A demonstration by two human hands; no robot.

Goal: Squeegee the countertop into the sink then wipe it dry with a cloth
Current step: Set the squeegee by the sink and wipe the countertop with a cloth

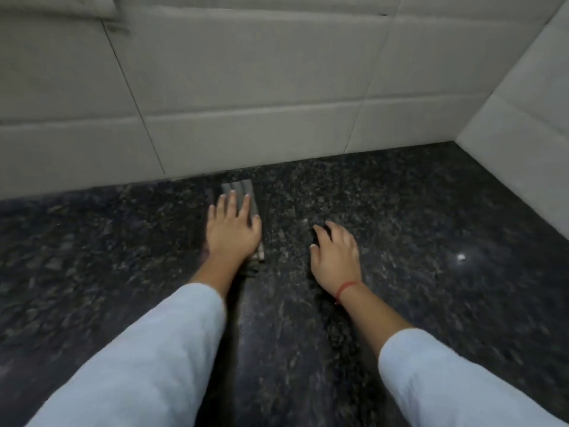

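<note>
Dark speckled granite countertop [415, 211]: grey folded cloth [241, 191], lengthwise wallward, is being pressed under the flat-fingered left hand [232, 231]; right hand [335, 254] loosely curled, empty.

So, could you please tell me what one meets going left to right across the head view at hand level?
Left hand flat on the grey cloth → right hand → bright speck on the granite countertop → white tiled side wall.

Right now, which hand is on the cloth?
The left hand, pressing flat on the grey striped cloth. The right hand, with the red wrist thread, rests on bare countertop.
</note>
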